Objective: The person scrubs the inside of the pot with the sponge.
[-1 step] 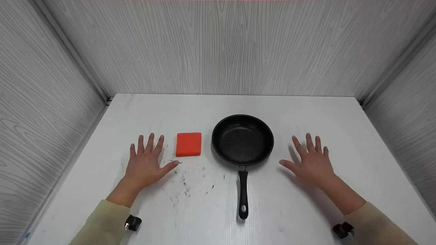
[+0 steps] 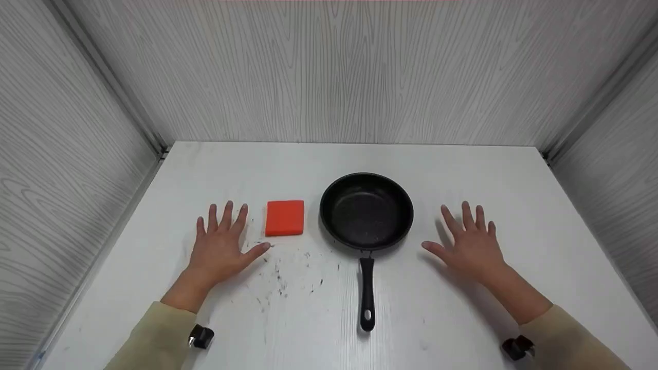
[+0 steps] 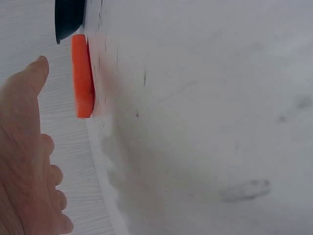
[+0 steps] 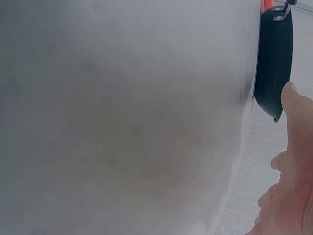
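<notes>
A black frying pan (image 2: pixel 366 211) sits on the white table, its handle pointing toward me. Left of it lies a flat, square orange-red block or pad (image 2: pixel 285 218); what it is made of I cannot tell. My left hand (image 2: pixel 218 253), fingers spread and palm down, is nearest to that square and holds nothing. To the right of the pan my right hand (image 2: pixel 473 251) hovers with spread fingers, apart from the pan and casting a shadow on the table. The left wrist view shows the orange square (image 3: pixel 82 76) beyond the thumb; the right wrist view shows the pan's side (image 4: pixel 274 61).
Dark scuffs and specks (image 2: pixel 280 280) mark the white tabletop (image 2: pixel 437 329) between the left hand and the pan handle. Grey wood-grain panels enclose the back (image 2: pixel 349 72) and both sides. A dark device is strapped at each sleeve cuff.
</notes>
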Demonstrator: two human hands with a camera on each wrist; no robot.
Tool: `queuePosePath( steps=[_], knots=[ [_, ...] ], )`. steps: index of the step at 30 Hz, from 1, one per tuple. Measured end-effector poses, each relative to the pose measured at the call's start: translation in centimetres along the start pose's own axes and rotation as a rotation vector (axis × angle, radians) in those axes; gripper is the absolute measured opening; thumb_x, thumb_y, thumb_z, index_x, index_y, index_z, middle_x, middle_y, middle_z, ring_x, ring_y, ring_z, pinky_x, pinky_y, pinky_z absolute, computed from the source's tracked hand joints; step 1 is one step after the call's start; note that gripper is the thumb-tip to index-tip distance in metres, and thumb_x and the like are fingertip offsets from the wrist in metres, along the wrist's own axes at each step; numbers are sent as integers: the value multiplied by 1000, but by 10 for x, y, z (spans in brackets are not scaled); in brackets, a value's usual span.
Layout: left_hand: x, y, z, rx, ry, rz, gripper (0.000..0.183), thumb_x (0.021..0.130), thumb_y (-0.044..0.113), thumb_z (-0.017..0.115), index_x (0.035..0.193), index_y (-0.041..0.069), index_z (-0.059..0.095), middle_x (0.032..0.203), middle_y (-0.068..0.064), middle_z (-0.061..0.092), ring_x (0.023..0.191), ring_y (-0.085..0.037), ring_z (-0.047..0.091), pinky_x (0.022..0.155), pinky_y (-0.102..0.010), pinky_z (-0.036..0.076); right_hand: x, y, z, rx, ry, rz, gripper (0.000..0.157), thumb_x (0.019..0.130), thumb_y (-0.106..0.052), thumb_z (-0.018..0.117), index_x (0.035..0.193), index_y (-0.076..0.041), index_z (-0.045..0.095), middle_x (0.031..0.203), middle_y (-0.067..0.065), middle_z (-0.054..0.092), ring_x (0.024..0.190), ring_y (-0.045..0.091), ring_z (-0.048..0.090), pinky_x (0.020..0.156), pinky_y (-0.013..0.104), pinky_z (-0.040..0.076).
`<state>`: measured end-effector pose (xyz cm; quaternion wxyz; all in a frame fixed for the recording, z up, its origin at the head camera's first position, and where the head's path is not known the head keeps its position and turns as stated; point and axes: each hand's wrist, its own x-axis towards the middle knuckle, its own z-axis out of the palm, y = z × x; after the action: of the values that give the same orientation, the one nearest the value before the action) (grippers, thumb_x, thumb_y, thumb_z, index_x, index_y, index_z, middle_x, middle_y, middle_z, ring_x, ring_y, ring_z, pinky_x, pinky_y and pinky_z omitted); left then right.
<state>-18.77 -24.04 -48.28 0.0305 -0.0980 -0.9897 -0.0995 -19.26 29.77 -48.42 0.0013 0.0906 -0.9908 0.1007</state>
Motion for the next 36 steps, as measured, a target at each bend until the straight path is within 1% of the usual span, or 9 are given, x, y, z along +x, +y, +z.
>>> queuePosePath(
  steps=[9,19,26,28,31,32,33,34,36],
  knots=[
    [2,3,-1,13,-10,5,106,95,76,54,169,7,22,173,-27,15,157,-56,3,120,-75,4,-2,1,-1,27,9,1,102,97,-78,51,170,-13,23,170,36,6,155,61,0,116,80,9],
    [8,11,-4,31,-26,-1,106,95,74,55,170,8,21,174,-24,14,158,-55,2,122,-73,3,-7,-7,-6,67,15,-16,101,98,-76,53,170,-13,23,171,35,8,155,60,3,116,79,11],
    [17,18,-7,20,-38,31,106,96,76,53,170,9,18,174,-23,13,158,-55,1,123,-71,3,-15,-19,-13,161,21,-32,98,99,-72,56,171,-15,23,172,32,12,156,58,7,117,77,14],
    [20,20,-8,10,-50,38,106,96,76,53,170,9,18,175,-23,12,158,-54,0,123,-71,2,-18,-24,-15,203,26,-31,96,100,-71,57,171,-17,23,172,29,14,157,55,9,116,77,20],
    [26,25,-9,6,-68,55,106,96,76,52,171,9,17,175,-22,11,158,-53,-1,123,-70,1,-23,-31,-15,274,49,-30,91,100,-68,59,171,-20,25,173,24,19,158,51,15,107,75,37],
    [28,26,-9,6,-73,61,106,96,76,52,171,10,17,175,-22,11,158,-53,-1,123,-69,1,-24,-33,-15,302,59,-31,90,101,-66,59,170,-20,27,173,22,21,157,50,20,104,74,40],
    [31,27,-8,12,-76,68,106,96,76,51,171,10,16,175,-22,11,159,-53,-1,124,-69,1,-25,-35,-15,326,71,-35,88,101,-65,60,170,-21,27,173,21,23,156,49,25,101,73,43],
    [33,28,-8,19,-79,75,106,96,77,50,171,10,16,175,-22,11,159,-53,0,124,-69,2,-27,-38,-16,353,84,-42,87,101,-63,61,170,-21,29,172,20,26,155,48,29,102,72,43],
    [38,30,-7,30,-82,87,106,96,78,49,171,10,16,175,-22,12,159,-53,1,124,-69,2,-29,-42,-16,411,107,-61,83,102,-59,63,169,-21,31,171,17,31,153,44,34,108,68,40]
  ],
)
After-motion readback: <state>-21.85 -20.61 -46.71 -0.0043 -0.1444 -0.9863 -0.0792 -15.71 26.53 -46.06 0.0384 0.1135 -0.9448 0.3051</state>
